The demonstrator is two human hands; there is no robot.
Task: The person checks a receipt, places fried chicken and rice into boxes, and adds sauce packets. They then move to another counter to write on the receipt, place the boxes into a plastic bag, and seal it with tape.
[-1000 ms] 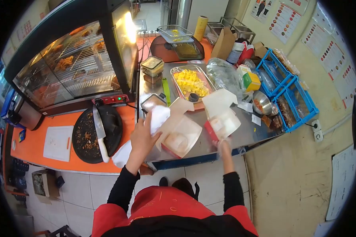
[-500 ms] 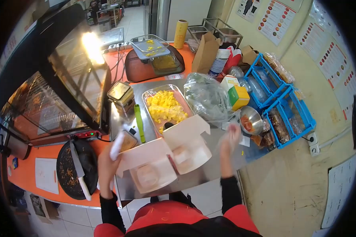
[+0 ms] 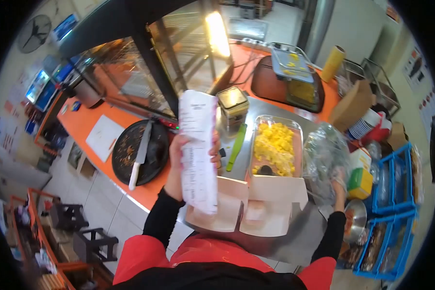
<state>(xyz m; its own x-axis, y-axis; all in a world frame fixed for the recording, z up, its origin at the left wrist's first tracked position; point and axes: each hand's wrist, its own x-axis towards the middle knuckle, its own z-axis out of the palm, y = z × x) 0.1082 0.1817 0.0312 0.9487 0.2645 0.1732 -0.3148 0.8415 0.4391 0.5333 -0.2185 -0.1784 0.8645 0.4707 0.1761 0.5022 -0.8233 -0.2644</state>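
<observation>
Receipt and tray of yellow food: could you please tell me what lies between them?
In the head view, a green utensil lies between the receipt, held in the left hand, and the tray of yellow food.

- A takeaway food shop's preparation counter, seen from above.
- A glass warming cabinet (image 3: 130,72) with lit wire racks stands on an orange counter (image 3: 89,121).
- A steel worktop (image 3: 299,237) carries a tray of yellow food (image 3: 275,145) and open cardboard boxes (image 3: 270,208).
- A long printed receipt (image 3: 198,150) is held up beside them.
- Stacked cups (image 3: 367,126), stocked blue crates (image 3: 396,193) and posters (image 3: 419,72) fill the wall side.
</observation>
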